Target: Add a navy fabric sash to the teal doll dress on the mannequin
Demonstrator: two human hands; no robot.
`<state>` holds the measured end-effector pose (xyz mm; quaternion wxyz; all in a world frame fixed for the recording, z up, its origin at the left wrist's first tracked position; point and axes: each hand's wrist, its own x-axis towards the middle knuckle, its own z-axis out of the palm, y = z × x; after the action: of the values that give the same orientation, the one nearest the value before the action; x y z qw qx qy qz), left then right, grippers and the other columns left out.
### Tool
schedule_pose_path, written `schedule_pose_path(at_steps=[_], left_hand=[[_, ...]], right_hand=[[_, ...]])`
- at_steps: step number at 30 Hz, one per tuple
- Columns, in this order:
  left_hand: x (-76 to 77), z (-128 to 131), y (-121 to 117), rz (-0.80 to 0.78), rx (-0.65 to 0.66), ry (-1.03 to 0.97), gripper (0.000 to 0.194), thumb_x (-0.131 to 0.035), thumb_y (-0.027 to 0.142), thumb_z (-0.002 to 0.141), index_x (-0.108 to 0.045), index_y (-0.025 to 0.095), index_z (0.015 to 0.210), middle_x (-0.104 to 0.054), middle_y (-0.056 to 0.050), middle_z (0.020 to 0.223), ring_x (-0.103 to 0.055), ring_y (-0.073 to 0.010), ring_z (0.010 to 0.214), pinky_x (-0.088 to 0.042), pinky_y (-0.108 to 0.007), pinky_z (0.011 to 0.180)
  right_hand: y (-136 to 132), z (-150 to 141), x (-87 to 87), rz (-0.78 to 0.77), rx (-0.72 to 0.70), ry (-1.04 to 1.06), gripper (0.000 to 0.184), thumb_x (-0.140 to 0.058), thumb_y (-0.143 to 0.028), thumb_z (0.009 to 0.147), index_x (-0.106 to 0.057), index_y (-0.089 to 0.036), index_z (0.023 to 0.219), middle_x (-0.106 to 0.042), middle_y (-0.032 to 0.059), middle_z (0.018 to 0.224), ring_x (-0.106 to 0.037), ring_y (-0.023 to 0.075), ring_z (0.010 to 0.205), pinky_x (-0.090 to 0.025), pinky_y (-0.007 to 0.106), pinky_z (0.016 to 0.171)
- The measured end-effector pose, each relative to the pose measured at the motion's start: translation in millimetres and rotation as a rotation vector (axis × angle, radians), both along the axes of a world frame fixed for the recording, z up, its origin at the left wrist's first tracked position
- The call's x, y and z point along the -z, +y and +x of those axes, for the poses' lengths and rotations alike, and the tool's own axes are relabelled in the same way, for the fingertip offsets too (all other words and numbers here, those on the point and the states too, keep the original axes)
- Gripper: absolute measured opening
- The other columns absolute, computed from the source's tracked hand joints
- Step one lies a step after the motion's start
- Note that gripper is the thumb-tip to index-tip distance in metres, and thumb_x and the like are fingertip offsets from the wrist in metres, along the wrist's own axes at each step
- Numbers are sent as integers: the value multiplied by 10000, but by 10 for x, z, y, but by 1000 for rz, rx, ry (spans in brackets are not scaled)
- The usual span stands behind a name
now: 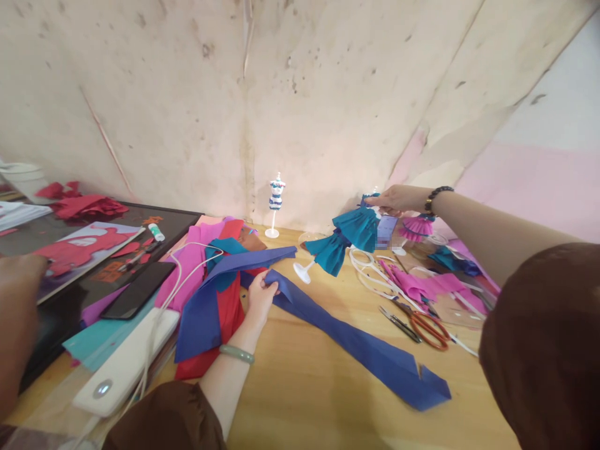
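Observation:
My left hand point(261, 295), with a green bangle at the wrist, pinches one end of a long blue fabric strip point(344, 334). The strip stretches over the table toward the lower right, with a notch near its far end. Farther back, my right hand point(398, 199) is closed around the top of a small dress-form mannequin in a teal ruffled dress point(356, 230). That mannequin leans to one side, its round white base point(304, 272) pointing down and left. Under and beside my left wrist lie folded red cloth point(230, 312) and blue cloth point(199, 322).
Another person's hand point(19, 312) shows blurred at the left edge. A white mannequin point(276, 200) stands against the wall. Orange-handled scissors point(429, 329) and thread snips point(400, 325) lie at right, near a pink-dressed figure point(416, 228). A white power bank point(126, 362) and phone point(138, 289) lie left.

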<state>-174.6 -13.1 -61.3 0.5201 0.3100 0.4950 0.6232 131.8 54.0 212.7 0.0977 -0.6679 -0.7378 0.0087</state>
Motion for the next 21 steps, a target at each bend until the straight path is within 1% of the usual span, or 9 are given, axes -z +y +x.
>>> schedule_pose_path(at_steps=[2, 5, 8, 14, 18, 21], left_hand=[[3, -1, -5, 2, 3, 3, 423, -685, -23, 665, -646, 102, 1067, -726, -84, 870, -691, -143, 666, -581, -234, 580], [4, -1, -6, 3, 5, 3, 425, -691, -19, 661, -651, 101, 1067, -728, -86, 866, -694, -149, 671, -583, -240, 587], [-4, 4, 0, -3, 2, -1, 422, -687, -29, 655, -652, 95, 1057, -727, -77, 834, -690, -149, 658, -578, -237, 572], [-30, 13, 5, -18, -4, -11, 409, -659, -64, 655, -650, 90, 1034, -722, -67, 816, -688, -144, 657, -570, -222, 549], [-45, 12, -2, -27, -7, -17, 398, -653, -71, 657, -653, 87, 1022, -720, -66, 800, -691, -153, 658, -573, -232, 548], [-51, 10, -3, -35, -8, -20, 398, -653, -70, 661, -655, 93, 1024, -724, -73, 814, -699, -165, 678, -579, -246, 557]], right_hand=[[16, 5, -23, -162, 5, -9, 637, -481, -702, 809, -454, -192, 428, -450, 8, 393, -414, 96, 403, -380, 275, 513], [24, -16, -52, -242, 43, -44, 635, -417, -684, 857, -453, -191, 457, -430, -3, 399, -403, 91, 408, -370, 287, 538], [25, -47, -82, -266, 79, -86, 634, -414, -679, 864, -451, -186, 467, -421, -6, 406, -404, 94, 414, -375, 291, 555], [78, -101, -107, -298, 112, -164, 640, -461, -723, 810, -471, -174, 481, -427, 8, 434, -414, 112, 430, -381, 300, 530], [124, -140, -51, -299, 127, -189, 654, -454, -753, 790, -489, -177, 483, -430, 22, 419, -422, 124, 424, -367, 300, 478], [144, -139, 13, -304, 108, -174, 653, -510, -771, 738, -482, -185, 452, -408, 17, 378, -406, 122, 389, -355, 297, 436]])
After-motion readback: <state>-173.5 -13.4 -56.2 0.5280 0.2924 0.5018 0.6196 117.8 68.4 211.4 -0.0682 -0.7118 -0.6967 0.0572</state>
